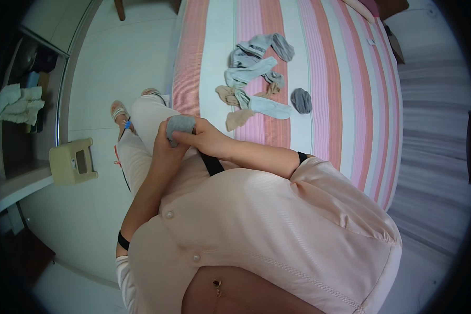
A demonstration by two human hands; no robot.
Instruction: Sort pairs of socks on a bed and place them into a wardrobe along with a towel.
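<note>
Both my hands hold one grey sock [180, 125], bunched or folded small, above my lap. My left hand [168, 147] grips its left and lower side; my right hand [210, 137] holds its right side, with the thumb across the front. To the right, on the striped bedspread [219, 59], lies a loose group of socks: grey ones [245, 55] at the far end, a pale blue-green one [251, 72], another pale one [271, 108], and beige ones [239, 119] nearer me. Apart from them, a rolled dark grey sock bundle [301, 101] rests on the bedspread.
A beige plastic stool [73, 161] stands on the tiled floor at the left. Beyond it is an open cabinet [21, 145] with pale cloths [21, 104] hanging out. A wooden furniture leg [119, 10] shows at the top. Grey curtains [431, 157] hang beyond the bed at the right.
</note>
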